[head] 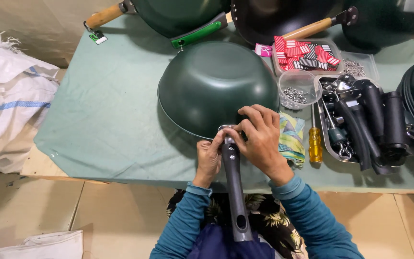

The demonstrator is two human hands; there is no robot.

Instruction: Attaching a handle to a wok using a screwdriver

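Note:
A dark green pan lies upside down on the green-covered table. Its long grey handle points toward me over the table's front edge. My left hand grips the handle's top end from the left, just below the metal bracket at the pan's rim. My right hand rests over that joint, fingertips pinched at the bracket, where something small may be held but is too small to tell.
Right of my hands lie a folded patterned cloth and a yellow-handled screwdriver. A clear cup of small screws, a box of red and black tags and a metal tray of black handles stand further right. More pans sit at the back.

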